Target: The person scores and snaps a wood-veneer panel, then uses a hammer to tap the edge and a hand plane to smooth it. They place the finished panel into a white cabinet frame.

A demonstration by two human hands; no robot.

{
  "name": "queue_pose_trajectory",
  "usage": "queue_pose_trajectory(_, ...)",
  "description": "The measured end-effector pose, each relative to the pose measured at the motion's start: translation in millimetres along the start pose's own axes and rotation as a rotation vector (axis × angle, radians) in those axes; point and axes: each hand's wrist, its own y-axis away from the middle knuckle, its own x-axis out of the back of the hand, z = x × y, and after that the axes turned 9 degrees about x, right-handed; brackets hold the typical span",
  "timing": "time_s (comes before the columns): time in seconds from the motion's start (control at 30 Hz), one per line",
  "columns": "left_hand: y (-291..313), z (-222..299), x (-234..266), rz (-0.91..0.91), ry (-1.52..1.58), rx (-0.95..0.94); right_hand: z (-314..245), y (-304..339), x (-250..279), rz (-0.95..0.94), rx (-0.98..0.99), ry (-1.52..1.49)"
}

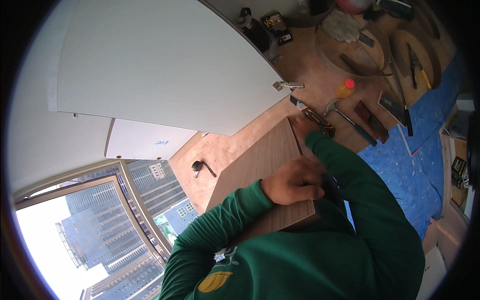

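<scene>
So the wood-grain board (255, 160) is lying in front of the torso (310, 260), right under the left hand (294, 181), which is resting near its close right corner with fingers curling (can't tell if they're really gripping). The board's right edge is running away from the body toward the right hand (301, 125), which is sitting by the far corner, too blurred to say whether it's holding anything. Left's overlapping more of the board; its sleeve (220, 215) is hiding too much to call the long axis. A utility knife (316, 120) is lying just beside the right hand
</scene>
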Motion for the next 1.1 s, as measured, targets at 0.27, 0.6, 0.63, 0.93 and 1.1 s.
queue_pose_trajectory(0.27,-2.9,2.1,-2.5,0.022,0.029,-0.033,9.6,11.6,-11.7,0.199,0.304,0.211)
queue_pose_trajectory(0.6,3.0,-3.4,-2.5,-0.021,-0.009,0.026,45.3,83.9,-15.5,-0.031,0.116,-0.151)
queue_pose_trajectory(0.63,3.4,-4.2,-3.3,-0.016,-0.007,0.017,65.6,115.2,-12.6,-0.136,0.207,-0.256)
queue_pose_trajectory(0.93,0.5,-6.2,-8.0,0.017,0.011,-0.02,158.8,320.3,41.8,-0.369,-0.538,0.246)
queue_pose_trajectory(1.1,0.2,-2.9,-10.4,0.007,-0.031,0.019,94.8,227.2,51.6,0.045,-0.164,-0.053)
